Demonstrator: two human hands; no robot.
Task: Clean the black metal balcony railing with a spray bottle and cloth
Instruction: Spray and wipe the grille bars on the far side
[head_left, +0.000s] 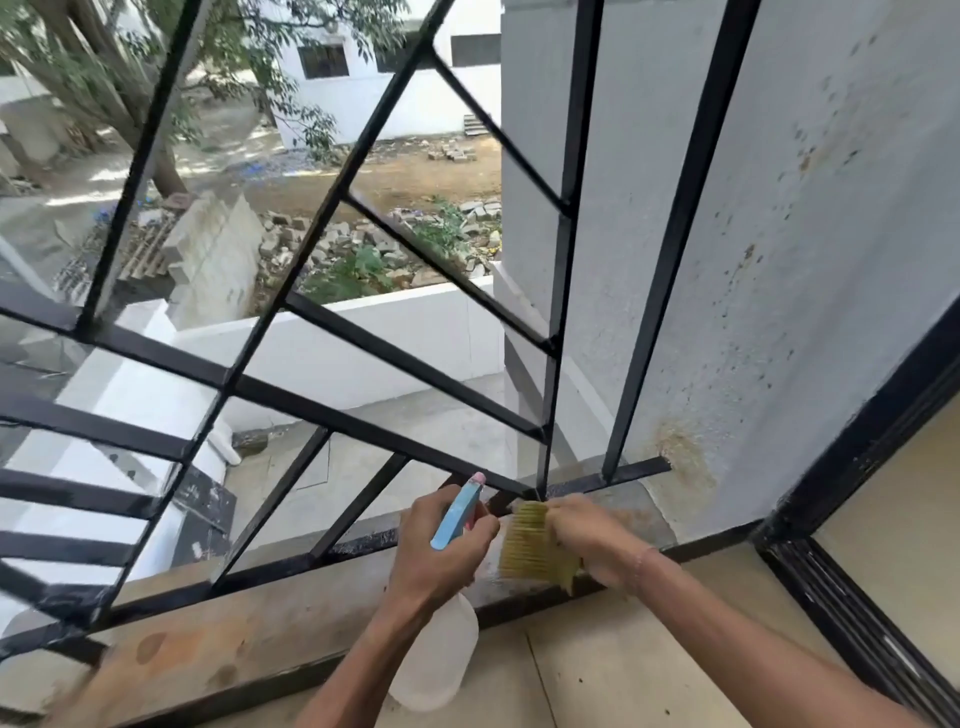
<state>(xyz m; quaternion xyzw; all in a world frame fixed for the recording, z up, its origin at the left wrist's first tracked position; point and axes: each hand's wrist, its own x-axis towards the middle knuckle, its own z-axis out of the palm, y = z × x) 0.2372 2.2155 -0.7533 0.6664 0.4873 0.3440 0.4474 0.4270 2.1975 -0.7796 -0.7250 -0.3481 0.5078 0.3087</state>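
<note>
The black metal balcony railing (322, 410) of straight and diagonal bars fills the left and centre, its bottom rail running along the near stone ledge (223, 639). Near centre, the left hand (441, 545) has its fingers clenched around the neck of a translucent plastic spray bottle with a blue and pink trigger head (460, 514), nozzle toward the bars. Just right, the right hand (587, 540) is grasping a yellow-green ribbed cloth (530, 545), pressed against the railing's lower bar junction. Farther right stands a stained grey wall (805, 208).
</note>
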